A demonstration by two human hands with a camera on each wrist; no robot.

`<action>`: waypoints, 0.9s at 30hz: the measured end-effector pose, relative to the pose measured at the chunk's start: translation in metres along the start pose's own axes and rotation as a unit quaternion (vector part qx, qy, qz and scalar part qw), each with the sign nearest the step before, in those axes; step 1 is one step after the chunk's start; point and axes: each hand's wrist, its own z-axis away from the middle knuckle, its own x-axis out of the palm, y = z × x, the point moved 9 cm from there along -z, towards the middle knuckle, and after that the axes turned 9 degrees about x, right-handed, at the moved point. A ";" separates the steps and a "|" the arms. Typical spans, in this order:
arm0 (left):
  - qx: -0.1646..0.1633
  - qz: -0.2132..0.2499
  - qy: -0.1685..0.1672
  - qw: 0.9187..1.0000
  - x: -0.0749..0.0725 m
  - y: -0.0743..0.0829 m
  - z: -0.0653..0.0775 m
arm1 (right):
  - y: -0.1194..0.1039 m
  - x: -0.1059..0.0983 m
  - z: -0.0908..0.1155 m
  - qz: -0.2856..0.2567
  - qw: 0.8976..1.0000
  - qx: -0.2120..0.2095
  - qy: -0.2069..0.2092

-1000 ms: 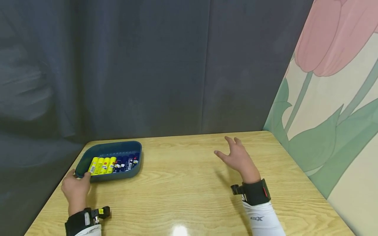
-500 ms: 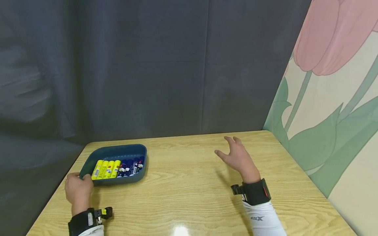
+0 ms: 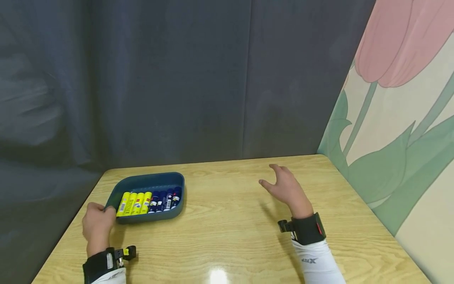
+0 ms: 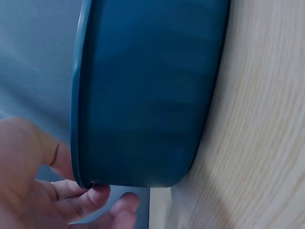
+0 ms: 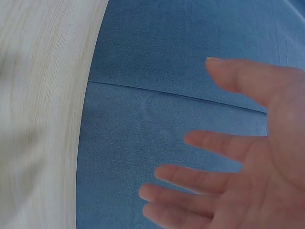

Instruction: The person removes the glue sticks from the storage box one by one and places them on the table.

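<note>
Evidently we should start nearest us, with the black wrist strap and its small camera sticking out over the pale wood-grain desk: if that forearm dropped low, the camera could knock the surface and jolt our grip. Just beyond, our left hand has its fingers closed around a rim, pinching only one corner. Such a one-sided hold, we judge, invites twisting, since most of the weight hangs away from the fingers. Our right hand is spread wide, holding nothing, above the desk and well apart from the load, so it offers no support should that corner slip.

The rounded, dark teal, plastic-looking tray sits toward the back left of the desk, gripped at its near left corner. From the left wrist view we cannot tell whether its base is wholly down or slightly raised. Inside lie four bright yellow tubes, then four dark blue tubes, side by side. Being round, they would probably roll or pile up if one end were lifted or the tray stopped sharply.

Farthest off hangs the dark grey-blue fabric curtain; if pushed backward, the tray could snag against it at the desk's edge.
</note>
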 end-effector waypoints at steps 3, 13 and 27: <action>0.005 -0.009 -0.022 1.000 0.003 0.001 -0.001 | -0.001 0.001 0.001 0.000 1.000 0.003 -0.010; 0.081 -0.043 -0.107 0.990 0.015 0.017 -0.006 | -0.001 0.003 0.001 0.001 1.000 0.011 -0.024; 0.139 -0.060 -0.100 0.983 0.008 0.015 -0.018 | -0.017 0.028 -0.008 -0.007 0.999 0.001 -0.033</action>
